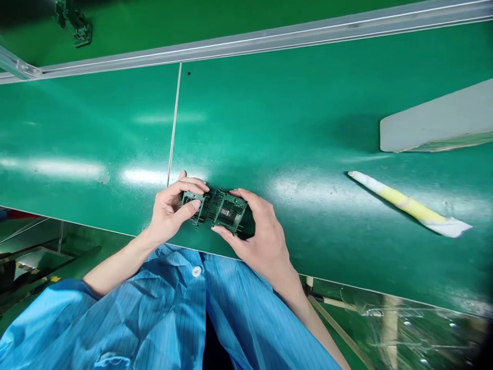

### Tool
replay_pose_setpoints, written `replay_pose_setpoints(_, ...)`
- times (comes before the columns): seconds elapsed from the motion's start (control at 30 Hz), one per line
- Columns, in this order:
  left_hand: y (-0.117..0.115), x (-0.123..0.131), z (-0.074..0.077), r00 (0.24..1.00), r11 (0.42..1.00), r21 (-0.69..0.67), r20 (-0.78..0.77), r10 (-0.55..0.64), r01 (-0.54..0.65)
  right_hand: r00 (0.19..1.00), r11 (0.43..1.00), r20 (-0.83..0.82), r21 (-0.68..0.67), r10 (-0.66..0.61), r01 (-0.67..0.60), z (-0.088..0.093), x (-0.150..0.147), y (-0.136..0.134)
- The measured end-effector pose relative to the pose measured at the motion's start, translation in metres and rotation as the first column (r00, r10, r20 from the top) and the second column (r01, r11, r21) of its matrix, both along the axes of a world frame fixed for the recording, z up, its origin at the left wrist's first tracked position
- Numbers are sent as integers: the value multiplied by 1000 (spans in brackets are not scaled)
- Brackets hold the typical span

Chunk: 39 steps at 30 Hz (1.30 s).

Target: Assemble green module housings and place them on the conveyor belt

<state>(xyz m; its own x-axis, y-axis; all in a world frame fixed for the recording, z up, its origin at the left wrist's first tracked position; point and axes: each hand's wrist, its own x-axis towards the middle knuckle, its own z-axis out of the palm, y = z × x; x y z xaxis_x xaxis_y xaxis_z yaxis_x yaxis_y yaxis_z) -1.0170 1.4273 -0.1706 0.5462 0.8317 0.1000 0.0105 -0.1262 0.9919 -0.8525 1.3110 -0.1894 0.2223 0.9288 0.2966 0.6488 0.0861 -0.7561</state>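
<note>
Near the front edge of the green table, both hands hold a small green circuit board piece made of frame-like sections. My left hand pinches its left section, thumb on top and fingers along the far side. Around the right section, my right hand is closed, fingers at the far edge and thumb at the near edge. A small light rectangle shows in the middle of that right section. Between the hands runs a dark part; I cannot tell whether the two sections are one piece or separate. The fingers cover some of the edges.
A white and yellow rolled wrap lies to the right. Behind it stands a whitish block-like object. A metal rail crosses the back, with similar green board pieces beyond it. Clear plastic shows below the table's right front.
</note>
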Motion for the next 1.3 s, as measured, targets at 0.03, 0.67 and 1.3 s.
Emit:
replay_pose_setpoints(0.03, 1, 0, 1, 1000, 1000, -16, 0, -6, 6, 1000, 1000, -2, 0, -1, 1, 0, 0, 0)
replay_pose_setpoints(0.67, 4, -1, 1, 1000, 999, 36, 2, 5, -5, 1000, 1000, -13, 21, 14, -13, 0, -4, 1)
replay_pose_setpoints(1.3, -31, 38, 58, 982, 977, -100, 37, -185, 187, 993, 981, -86, 170, -81, 94, 49, -11, -16)
